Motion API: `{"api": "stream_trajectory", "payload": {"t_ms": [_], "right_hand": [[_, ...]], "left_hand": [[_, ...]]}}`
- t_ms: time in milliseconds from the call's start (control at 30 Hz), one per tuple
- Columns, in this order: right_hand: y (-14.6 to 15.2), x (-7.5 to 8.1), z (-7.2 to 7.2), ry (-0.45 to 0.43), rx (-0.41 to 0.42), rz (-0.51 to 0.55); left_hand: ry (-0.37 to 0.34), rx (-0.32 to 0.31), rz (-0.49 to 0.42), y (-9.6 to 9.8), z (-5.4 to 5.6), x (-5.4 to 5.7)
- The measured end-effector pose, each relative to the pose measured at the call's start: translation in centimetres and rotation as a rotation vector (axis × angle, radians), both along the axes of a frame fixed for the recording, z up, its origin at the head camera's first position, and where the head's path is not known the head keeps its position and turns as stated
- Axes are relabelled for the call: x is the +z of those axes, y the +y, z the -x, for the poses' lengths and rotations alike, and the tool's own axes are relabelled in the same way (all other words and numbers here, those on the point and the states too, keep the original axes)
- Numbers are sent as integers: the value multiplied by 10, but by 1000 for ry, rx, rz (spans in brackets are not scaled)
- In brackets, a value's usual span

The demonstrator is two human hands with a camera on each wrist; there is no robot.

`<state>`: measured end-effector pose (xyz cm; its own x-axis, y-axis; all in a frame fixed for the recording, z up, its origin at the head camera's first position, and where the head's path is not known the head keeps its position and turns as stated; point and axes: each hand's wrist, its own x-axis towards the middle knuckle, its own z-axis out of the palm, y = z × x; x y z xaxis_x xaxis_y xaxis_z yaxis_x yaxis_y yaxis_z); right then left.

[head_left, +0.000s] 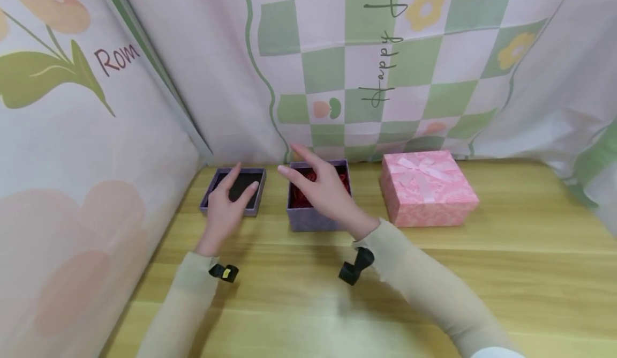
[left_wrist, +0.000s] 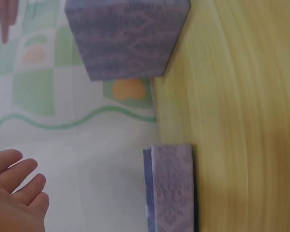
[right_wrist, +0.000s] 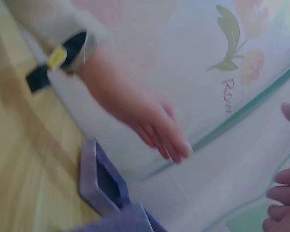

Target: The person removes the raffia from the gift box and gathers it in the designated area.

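Note:
My left hand hovers over a shallow purple box lid, which lies with its dark inside facing up. Its fingers are extended and hold nothing. To the right, my right hand is above an open purple box, fingers straight and thumb spread. Inside that box is dark red shredded filler, partly hidden by the hand. In the left wrist view, the patterned sides of the box and of the lid show below the hands. The right wrist view has the left hand raised above the lid.
A closed pink gift box with a ribbon bow stands right of the purple box. All sit on a wood-grain table. Behind hangs a green checkered curtain, and a flower-printed cloth borders the left side.

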<state>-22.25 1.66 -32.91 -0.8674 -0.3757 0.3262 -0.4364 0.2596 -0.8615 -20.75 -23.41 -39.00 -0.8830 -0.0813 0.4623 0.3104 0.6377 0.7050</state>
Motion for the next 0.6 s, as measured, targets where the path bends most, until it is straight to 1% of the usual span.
{"api": "stream_trajectory", "payload": {"t_ms": [100, 167, 300, 367, 467, 500, 600], "right_hand": [[20, -4, 3, 56, -64, -203], [31, -10, 5, 90, -103, -338], [50, -27, 9, 127, -172, -573], [57, -37, 11, 125, -198, -676], [64, -52, 14, 112, -228, -787], [66, -57, 14, 107, -235, -808], [69, -65, 17, 92, -248, -831]], "left_hand": [[21, -43, 4, 8, -1, 1], [23, -59, -6, 12, -2, 1], [24, -63, -2, 19, -1, 0], [28, -66, 8, 22, -1, -1], [26, -87, 25, 26, 1, 0], [24, -98, 30, 28, 1, 1], [10, -133, 34, 33, 4, 7]]}}
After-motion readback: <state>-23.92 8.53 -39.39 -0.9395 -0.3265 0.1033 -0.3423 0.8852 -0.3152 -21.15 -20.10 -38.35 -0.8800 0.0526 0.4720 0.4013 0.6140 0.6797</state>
